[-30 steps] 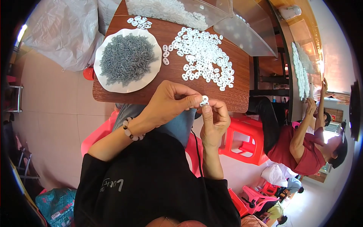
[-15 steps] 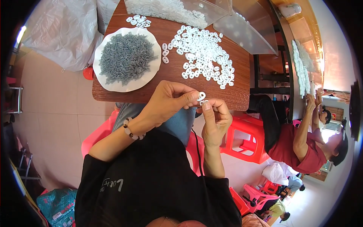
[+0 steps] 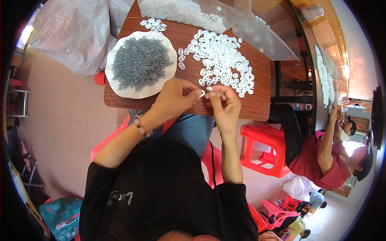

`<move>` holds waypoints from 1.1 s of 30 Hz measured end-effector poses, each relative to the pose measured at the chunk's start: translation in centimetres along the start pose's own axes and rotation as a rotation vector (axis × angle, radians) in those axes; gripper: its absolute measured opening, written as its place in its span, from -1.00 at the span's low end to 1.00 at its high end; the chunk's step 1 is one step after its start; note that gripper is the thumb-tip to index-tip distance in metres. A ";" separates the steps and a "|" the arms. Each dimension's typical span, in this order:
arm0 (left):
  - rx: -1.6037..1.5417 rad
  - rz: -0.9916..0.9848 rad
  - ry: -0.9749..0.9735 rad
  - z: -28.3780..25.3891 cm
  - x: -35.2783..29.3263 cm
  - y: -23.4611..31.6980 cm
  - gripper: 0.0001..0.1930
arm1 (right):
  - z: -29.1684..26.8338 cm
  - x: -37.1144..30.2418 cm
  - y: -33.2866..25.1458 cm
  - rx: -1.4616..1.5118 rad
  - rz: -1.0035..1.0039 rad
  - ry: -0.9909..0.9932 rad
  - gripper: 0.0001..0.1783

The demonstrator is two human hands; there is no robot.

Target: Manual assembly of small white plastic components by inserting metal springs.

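Note:
My left hand (image 3: 177, 96) is closed, pinching a small white oval piece with a hole (image 3: 202, 94) between thumb and forefinger. Close beside it, my right hand (image 3: 226, 105) grips another small white piece (image 3: 209, 88) in its fingertips. Both hands are over the table's near edge. Just beyond them spreads a pile of white two-holed oval pieces (image 3: 219, 52). To the left, a white scalloped plate (image 3: 110, 78) bears a heap of small grey rod-like pieces (image 3: 140, 62). Several white ovals (image 3: 181, 58) lie between plate and pile.
A small group of white pieces (image 3: 153, 25) lies behind the plate. At the back stands a clear bin (image 3: 229, 16) of translucent white pieces. A red stool (image 3: 263, 150) is at the right, near a person in a dark red shirt (image 3: 317, 160). White sacks (image 3: 72, 36) stand far left.
Both hands have moved forward over the table edge, and the right has come closer in toward the pile. The pieces held together at the fingertips now show apart.

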State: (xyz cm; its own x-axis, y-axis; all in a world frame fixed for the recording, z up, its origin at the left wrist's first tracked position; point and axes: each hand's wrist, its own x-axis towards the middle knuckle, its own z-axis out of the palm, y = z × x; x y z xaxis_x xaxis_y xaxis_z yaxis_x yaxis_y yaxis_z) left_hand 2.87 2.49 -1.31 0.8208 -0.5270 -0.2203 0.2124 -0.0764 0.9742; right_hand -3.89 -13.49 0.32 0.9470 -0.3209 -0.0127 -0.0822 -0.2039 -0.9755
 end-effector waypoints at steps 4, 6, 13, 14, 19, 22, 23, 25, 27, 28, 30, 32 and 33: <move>0.607 0.391 0.233 1.2 0.2 -1.0 -0.87 | 0.9 1.9 1.1 -0.342 -0.150 0.058 -0.92; 0.602 0.475 0.256 1.4 0.1 -1.7 -0.84 | 1.1 1.9 2.3 -0.388 -0.160 0.066 -0.92; 0.549 0.622 0.348 1.7 -0.5 -3.4 -0.83 | 1.1 1.2 2.3 -0.407 -0.260 0.030 -0.86; 0.535 0.604 0.328 1.6 -0.5 -3.3 -0.82 | 1.0 1.1 2.1 -0.370 -0.283 0.005 -0.85; 0.552 0.596 0.327 1.5 -0.6 -3.5 -0.81 | 0.5 1.2 1.8 -0.480 -0.387 -0.096 -0.85; 0.566 0.581 0.311 1.4 -0.7 -3.4 -0.78 | 0.5 1.2 1.9 -0.493 -0.378 -0.094 -0.86; 0.501 0.549 0.310 1.5 -0.8 -3.3 -0.76 | 0.6 1.1 2.0 -0.501 -0.385 -0.086 -0.86; 0.440 0.523 0.311 1.6 -0.7 -3.4 -0.74 | 0.7 1.0 1.8 -0.508 -0.384 -0.078 -0.89; 0.433 0.591 0.343 1.7 -0.5 -3.8 -0.72 | 0.6 1.0 1.8 -0.515 -0.383 -0.066 -0.92; 0.437 0.596 0.341 1.7 -0.5 -3.7 -0.72 | 0.5 1.0 2.0 -0.521 -0.388 -0.071 -0.92; 0.449 0.592 0.334 1.7 -0.6 -3.6 -0.73 | 0.4 1.0 2.2 -0.524 -0.395 -0.072 -0.91; 0.452 0.598 0.330 1.6 -0.5 -3.7 -0.74 | 0.4 1.0 2.3 -0.530 -0.413 -0.067 -0.90; 0.451 0.601 0.326 1.5 -0.4 -3.8 -0.76 | 0.3 1.0 2.5 -0.527 -0.415 -0.063 -0.90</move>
State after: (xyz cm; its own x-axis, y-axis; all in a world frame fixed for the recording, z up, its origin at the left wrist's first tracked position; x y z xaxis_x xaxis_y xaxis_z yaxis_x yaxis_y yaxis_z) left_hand 0.88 1.70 -4.85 0.8544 -0.3189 0.4102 -0.4894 -0.2293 0.8413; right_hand -3.04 -14.03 -2.15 0.9478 -0.0675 0.3116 0.1668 -0.7279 -0.6651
